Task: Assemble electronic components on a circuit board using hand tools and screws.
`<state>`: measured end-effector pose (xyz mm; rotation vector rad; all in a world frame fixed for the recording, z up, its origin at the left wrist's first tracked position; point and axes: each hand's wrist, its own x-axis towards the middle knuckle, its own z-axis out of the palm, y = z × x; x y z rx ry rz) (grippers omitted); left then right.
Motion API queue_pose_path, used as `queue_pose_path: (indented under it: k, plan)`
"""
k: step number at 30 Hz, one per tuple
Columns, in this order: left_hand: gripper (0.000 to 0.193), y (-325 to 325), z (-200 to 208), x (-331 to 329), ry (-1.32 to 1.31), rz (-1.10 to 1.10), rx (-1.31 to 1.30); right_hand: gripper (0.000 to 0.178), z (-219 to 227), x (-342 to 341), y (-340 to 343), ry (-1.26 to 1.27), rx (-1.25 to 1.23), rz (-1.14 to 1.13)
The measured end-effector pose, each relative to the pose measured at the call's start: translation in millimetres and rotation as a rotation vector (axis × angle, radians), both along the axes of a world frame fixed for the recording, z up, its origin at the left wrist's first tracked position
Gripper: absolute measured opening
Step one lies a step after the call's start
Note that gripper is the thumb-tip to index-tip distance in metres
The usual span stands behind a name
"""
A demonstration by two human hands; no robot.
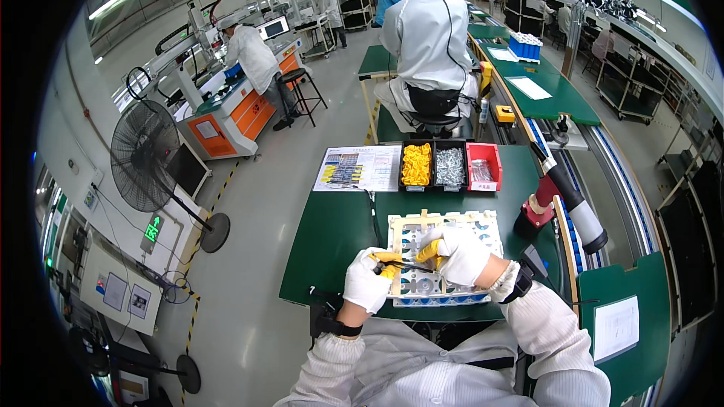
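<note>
My left hand [367, 280], in a white glove with yellow fingertips, is closed round one end of a thin dark rod-like thing [411, 266] whose kind I cannot make out. The rod points right, over a white plastic frame [411, 286] with round openings and blue cylinders showing beneath. My right hand [458, 255], gloved the same way, is over the frame's middle. Its yellow-tipped fingers are curled together just above the rod; what they pinch, if anything, is hidden. Below the paper sheet, a black cable [373, 215] leads down toward my left hand.
Behind the frame stand a bin of yellow pieces [416, 165], a bin of small metal parts [450, 166] and a red bin [483, 166]. A printed sheet [358, 168] lies left of them. A black-and-red tool [566, 200] rises at the right. Ahead, a co-worker [427, 38] sits facing away.
</note>
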<state>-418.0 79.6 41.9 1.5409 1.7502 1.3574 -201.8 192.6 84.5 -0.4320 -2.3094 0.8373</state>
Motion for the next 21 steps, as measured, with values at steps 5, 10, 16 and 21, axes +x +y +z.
queue_pose_path:
  k: [5,10,16,21]
  plan:
    - [0.017,-2,8,-4,0.056,0.037,-0.067,0.026,19,13,-15,0.045,-0.05,-0.08]
    - [0.017,-4,14,-3,0.2,0.009,-0.038,0.013,17,7,-49,-0.118,0.234,-0.079]
    - [0.018,-9,10,-6,0.105,-0.097,-0.029,0.025,12,-1,-55,-0.214,0.285,-0.187]
    - [0.018,-4,9,-11,-0.15,-0.146,-0.106,0.018,20,-1,-57,-0.347,0.322,-0.15]
